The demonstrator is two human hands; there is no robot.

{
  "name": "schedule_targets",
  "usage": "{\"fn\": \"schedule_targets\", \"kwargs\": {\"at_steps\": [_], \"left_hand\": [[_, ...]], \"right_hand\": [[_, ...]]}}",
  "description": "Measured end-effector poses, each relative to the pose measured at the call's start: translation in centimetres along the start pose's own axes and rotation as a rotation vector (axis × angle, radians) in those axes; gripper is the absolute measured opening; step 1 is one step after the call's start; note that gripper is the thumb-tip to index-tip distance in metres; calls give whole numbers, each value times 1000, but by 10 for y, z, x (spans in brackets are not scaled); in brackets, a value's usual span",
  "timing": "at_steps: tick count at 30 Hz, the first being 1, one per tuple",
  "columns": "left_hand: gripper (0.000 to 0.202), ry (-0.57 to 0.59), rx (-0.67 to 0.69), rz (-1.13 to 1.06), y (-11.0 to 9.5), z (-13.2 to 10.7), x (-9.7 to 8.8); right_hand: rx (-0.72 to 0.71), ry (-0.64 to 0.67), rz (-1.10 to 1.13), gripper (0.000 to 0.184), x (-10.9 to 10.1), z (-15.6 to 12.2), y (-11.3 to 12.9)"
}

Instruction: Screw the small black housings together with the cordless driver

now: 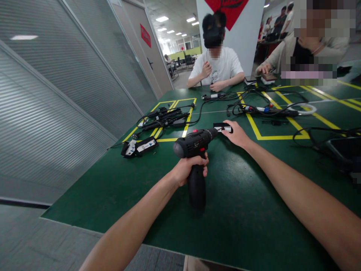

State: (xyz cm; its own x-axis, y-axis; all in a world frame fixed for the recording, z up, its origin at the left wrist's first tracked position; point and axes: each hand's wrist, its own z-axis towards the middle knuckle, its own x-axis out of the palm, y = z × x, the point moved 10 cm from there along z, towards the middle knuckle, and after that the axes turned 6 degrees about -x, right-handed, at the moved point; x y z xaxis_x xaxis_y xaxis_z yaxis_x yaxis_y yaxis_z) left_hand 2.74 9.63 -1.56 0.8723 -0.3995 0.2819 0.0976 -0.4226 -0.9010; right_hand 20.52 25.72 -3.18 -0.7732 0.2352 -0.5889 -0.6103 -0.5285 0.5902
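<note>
My left hand (pixel 189 170) is wrapped round the grip of a black cordless drill (pixel 194 145), held with its handle down over the near part of the table. The drill's chuck points away and to the right, up to a small black box with a white inside (pixel 217 125). Fingers of my right hand (pixel 236 132) grip the right end of that box. Whether a bit sits in the chuck and touches the box is too small to tell.
On the green table (pixel 118 195) a black case with white-and-blue parts (pixel 141 146) lies to the left. Behind it is a heap of black cables (pixel 166 118). More cables and a rod-like tool (pixel 267 110) lie at the right. A person in a headset (pixel 216 67) sits opposite; another sits right.
</note>
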Motion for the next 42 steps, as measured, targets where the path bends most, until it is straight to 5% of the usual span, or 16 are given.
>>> {"fn": "schedule_targets", "kwargs": {"at_steps": [42], "left_hand": [[26, -14, -18, -9, 1, 0, -2]], "right_hand": [[33, -7, 28, 40, -2, -1, -1]]}}
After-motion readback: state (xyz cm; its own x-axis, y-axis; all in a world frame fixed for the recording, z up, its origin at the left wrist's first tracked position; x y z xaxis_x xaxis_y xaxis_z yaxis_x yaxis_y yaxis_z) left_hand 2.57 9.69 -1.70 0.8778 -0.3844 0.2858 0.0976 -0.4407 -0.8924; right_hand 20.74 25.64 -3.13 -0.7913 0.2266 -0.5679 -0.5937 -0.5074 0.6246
